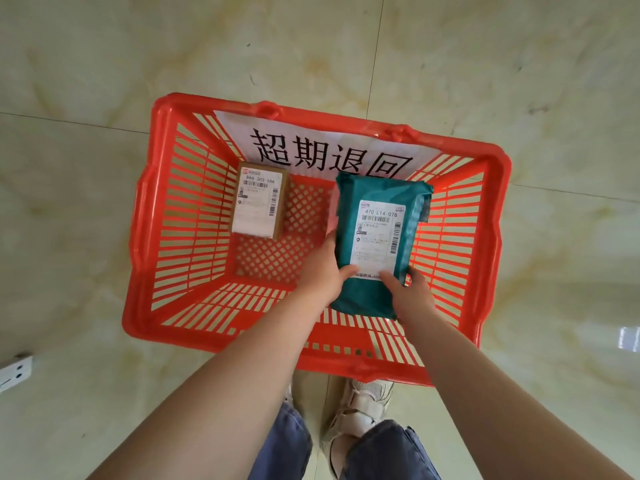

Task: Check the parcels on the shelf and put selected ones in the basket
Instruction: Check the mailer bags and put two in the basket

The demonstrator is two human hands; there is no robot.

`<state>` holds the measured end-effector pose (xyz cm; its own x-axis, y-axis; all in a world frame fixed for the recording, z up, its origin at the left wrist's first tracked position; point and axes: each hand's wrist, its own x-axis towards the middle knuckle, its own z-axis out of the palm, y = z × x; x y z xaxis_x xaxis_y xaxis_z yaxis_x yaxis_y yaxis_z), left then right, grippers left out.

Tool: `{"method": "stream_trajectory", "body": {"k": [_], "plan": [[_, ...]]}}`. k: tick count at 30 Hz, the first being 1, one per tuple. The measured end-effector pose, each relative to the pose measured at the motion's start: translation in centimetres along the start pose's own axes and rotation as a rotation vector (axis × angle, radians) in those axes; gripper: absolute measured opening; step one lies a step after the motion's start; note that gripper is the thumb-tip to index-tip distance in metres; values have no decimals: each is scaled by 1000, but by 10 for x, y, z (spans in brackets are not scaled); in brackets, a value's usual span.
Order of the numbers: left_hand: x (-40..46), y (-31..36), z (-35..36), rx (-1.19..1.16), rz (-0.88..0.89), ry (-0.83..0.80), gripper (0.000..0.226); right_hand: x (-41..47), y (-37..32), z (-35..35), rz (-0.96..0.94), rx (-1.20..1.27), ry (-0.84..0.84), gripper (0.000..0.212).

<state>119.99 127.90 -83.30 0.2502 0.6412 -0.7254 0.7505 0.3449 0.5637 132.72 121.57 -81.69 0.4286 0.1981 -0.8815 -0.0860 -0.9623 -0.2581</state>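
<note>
Both hands hold the green parcel (377, 237) above the right half of the red basket (145, 209): left hand (325, 268) grips its left edge, right hand (407, 292) pinches its near end. Its long axis runs away from the person, label up. A small box (259, 200) lies at the basket's far left.

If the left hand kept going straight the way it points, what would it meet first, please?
Probably the basket's lattice floor: the left hand, gripping the green parcel with the right hand, points down into it. Depth is unclear.
</note>
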Motion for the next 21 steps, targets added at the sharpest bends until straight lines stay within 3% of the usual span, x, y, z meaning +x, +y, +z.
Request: {"method": "stream_trajectory", "body": {"k": [8,14,21], "plan": [[26,-22,23,52,14,1,84,32,13,11,-106,-294,21,50],[22,-32,25,23,9,86,65,27,22,24,-222,-555,154,43],[28,-34,26,13,6,87,70,43,18,20,-203,-763,167,40]]}}
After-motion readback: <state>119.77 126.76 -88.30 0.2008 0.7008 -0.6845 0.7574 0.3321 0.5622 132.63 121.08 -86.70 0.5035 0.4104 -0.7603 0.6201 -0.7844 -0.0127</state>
